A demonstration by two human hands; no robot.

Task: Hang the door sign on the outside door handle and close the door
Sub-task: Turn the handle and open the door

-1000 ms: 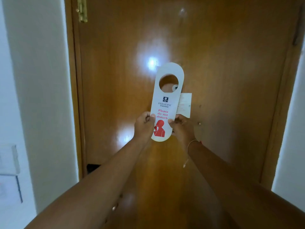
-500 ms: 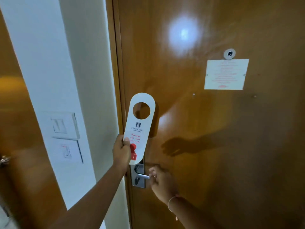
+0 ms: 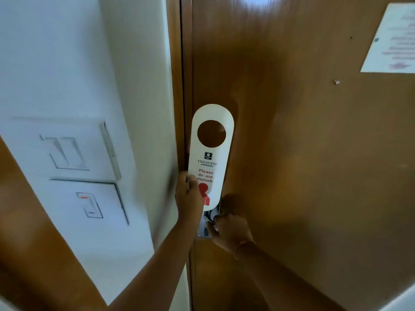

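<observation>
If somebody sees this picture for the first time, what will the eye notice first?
First the white door sign with red "Please do not disturb", held upright by the left hand against the edge of the brown door. Just below it, the right hand grips the handle. On the white wall at left sit two switches.

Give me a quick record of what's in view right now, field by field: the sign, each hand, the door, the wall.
door sign: white hanger, upright, round hole at top, reads "Please do not disturb", not yet hung
left hand: grips the sign's lower left edge
right hand: on the door handle, which it mostly hides
lock plate: metal, partly visible below the sign
door: brown wood, appears shut against the frame
notice: white paper on the door, upper right, text blurred
wall: two white switch plates left of the frame
</observation>
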